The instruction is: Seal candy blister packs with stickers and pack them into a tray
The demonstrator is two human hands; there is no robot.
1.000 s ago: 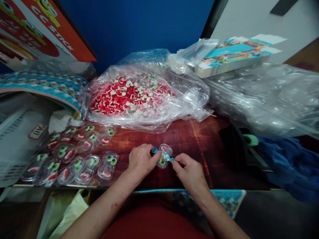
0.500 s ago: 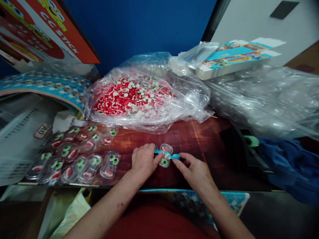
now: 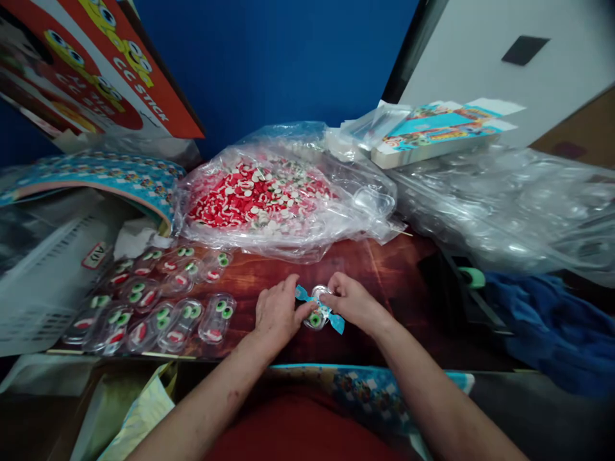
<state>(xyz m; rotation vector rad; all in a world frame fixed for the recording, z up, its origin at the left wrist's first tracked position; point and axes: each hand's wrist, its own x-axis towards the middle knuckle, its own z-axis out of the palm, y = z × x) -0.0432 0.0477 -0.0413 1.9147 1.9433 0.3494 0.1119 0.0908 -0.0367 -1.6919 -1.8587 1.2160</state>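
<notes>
On the brown table in front of me lies a small clear plastic case [image 3: 314, 321] with a green-and-white eyeball candy at its near end. A blue printed label strip [image 3: 336, 322] crosses its middle, and both ends stick out past the sides. My left hand [image 3: 277, 312] holds the case from the left, the thumb on its edge by the strip. From the right, my right hand [image 3: 354, 303] has curled fingers, with thumb and fingertip pressed on the strip and case at the far end. Those fingers hide part of the case.
Several filled clear cases [image 3: 217, 319] lie in rows to the left. Behind sits a large clear bag [image 3: 259, 192] of red and white candies. A plastic bag of empty clear shells [image 3: 500, 205] and a blue cloth [image 3: 542, 320] are at right, a white basket [image 3: 48, 288] at left.
My right hand has let go of the strip's right end and moved left and up onto the case. The strip now slants down to the right. The view has shifted slightly.
</notes>
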